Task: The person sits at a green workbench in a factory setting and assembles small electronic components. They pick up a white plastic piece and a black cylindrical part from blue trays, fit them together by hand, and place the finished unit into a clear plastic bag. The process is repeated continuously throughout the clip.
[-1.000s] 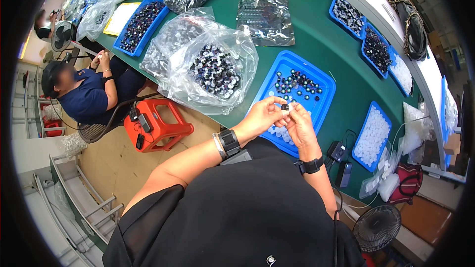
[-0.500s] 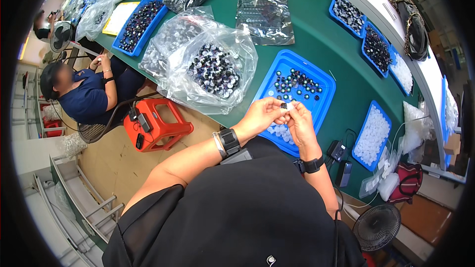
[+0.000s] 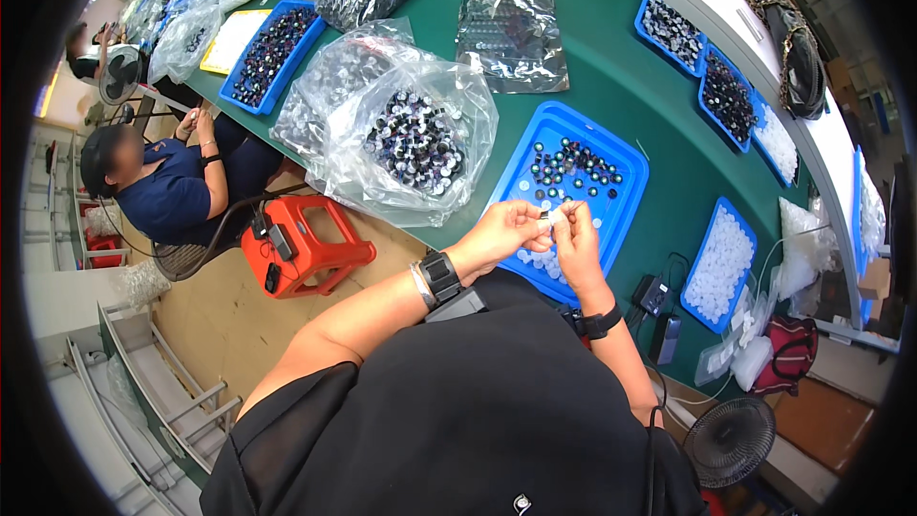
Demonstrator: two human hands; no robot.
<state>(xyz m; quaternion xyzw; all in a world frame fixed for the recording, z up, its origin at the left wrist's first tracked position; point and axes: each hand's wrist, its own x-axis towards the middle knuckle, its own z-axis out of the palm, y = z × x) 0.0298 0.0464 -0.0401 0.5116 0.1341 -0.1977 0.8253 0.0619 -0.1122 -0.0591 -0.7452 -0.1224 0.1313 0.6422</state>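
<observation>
left hand point(image 3: 504, 233), thumb and finger pinched on a small dark piece point(image 3: 545, 214); right hand point(image 3: 580, 248), fingertips narrowed on a small white piece point(image 3: 557, 217) against it; both above a blue tray point(image 3: 559, 124) of dark beads point(image 3: 575, 164) and white discs point(image 3: 543, 263); clear bag point(image 3: 480, 124) of dark and white pieces point(image 3: 415, 145), left of tray, on green table point(image 3: 607, 38)

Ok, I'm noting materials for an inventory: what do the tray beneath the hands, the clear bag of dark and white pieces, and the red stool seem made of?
Tray: probably moulded plastic, semi-gloss, given its even blue and rounded corners.
Clear bag: likely thin plastic film, shiny, being wrinkled and see-through.
Red stool: seemingly smooth moulded plastic, from its even colour.
</observation>
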